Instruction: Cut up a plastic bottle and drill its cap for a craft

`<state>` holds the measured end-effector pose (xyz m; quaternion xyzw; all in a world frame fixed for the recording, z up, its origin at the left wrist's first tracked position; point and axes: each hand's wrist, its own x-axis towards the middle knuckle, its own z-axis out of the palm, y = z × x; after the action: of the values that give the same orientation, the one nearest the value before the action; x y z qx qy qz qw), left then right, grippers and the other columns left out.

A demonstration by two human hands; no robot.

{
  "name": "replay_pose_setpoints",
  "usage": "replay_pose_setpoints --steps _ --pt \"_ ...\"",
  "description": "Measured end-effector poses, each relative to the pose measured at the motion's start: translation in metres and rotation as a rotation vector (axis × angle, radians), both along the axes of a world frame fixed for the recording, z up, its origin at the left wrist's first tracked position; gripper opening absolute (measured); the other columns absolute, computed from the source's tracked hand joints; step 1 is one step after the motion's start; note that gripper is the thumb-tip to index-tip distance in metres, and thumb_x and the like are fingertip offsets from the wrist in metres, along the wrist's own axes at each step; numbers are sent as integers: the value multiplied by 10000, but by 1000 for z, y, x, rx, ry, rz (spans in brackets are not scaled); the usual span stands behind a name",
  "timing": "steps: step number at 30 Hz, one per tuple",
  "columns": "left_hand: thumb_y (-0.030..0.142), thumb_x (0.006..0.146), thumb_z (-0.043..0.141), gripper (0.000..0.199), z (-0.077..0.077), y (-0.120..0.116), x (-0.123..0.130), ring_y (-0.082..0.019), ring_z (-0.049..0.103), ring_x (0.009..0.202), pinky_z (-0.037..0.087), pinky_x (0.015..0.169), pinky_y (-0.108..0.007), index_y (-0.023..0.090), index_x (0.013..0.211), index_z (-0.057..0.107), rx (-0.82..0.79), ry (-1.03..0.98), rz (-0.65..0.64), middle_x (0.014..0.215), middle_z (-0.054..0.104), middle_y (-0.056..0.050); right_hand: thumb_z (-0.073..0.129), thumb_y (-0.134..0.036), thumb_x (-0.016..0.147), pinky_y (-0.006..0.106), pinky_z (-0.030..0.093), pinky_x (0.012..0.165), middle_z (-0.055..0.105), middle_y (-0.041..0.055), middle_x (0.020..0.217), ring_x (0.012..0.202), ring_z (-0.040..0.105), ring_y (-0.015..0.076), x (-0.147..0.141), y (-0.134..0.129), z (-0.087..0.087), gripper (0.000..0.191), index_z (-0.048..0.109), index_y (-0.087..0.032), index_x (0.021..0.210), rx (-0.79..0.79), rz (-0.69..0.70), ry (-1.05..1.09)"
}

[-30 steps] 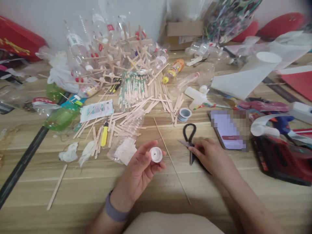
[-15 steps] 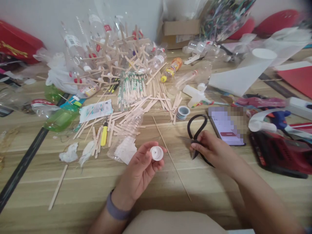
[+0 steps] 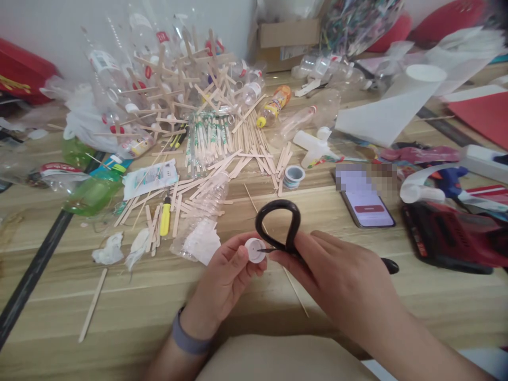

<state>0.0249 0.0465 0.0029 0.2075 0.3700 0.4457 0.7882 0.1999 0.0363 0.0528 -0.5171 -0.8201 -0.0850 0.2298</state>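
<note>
Between the thumb and fingers of my left hand [image 3: 226, 275] is a white bottle cap [image 3: 254, 251], its hollow side facing me. My right hand [image 3: 337, 280] is closed around black-handled scissors [image 3: 280, 205]. One handle loop stands up above the fingers, and the blade tip points left into the cap. Whether the tip touches the cap's inner face I cannot tell. Under the right hand and scissors a thin wooden skewer [image 3: 296, 293] lies on the table, partly covered. Just beyond the left hand lies a clear plastic bottle [image 3: 216, 198] with crumpled white tissue [image 3: 204, 242].
Wooden craft sticks [image 3: 238, 165] and a yellow-handled tool [image 3: 165, 218] lie ahead. Behind them is a heap of clear bottles [image 3: 105, 69]. To the right are a phone [image 3: 369, 207], a red and black device [image 3: 448, 238] and a spool [image 3: 294, 176]. A green bottle [image 3: 93, 193] lies left.
My right hand has picked the scissors up from the table and brought them left, tip to the cap. My left hand keeps holding the cap in nearly the same place.
</note>
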Motion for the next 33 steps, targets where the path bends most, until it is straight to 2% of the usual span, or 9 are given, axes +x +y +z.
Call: replay_pose_setpoints --steps 8,15,24,28,33 --pt "441 615 867 384 -1 -4 -1 -95 544 559 448 533 -189 193 888 763 -49 28 -9 665 649 -2 308 -414 1056 279 269 467 513 -17 519 438 519 131 -4 0 -5 489 487 -212 648 34 4 -78" --pt "437 676 837 338 -2 -3 -2 -66 525 545 433 522 -165 201 902 750 -19 24 -48 656 639 22 295 -403 1060 282 259 453 488 -28 499 421 507 129 -7 0 -7 500 476 -214 634 76 -12 -96" --pt "370 699 837 257 -2 -4 -1 -67 602 618 485 590 -162 276 931 776 131 35 -14 792 724 12 205 -463 1061 264 276 424 545 -20 497 405 561 117 -10 -2 -10 587 514 -189 644 -37 -52 -9" --pt "352 721 825 240 -2 -4 -1 -66 593 621 489 595 -154 292 948 778 192 50 7 743 708 23 172 -505 1051 275 251 404 544 -19 458 362 557 136 -12 -3 -12 624 528 -188 648 -96 -91 11" --pt "346 704 838 284 -3 -3 0 -78 617 669 512 631 -162 293 976 776 218 64 19 826 735 10 184 -515 1047 284 250 407 569 -14 469 368 568 156 -11 -3 -14 607 546 -196 679 -187 -95 37"
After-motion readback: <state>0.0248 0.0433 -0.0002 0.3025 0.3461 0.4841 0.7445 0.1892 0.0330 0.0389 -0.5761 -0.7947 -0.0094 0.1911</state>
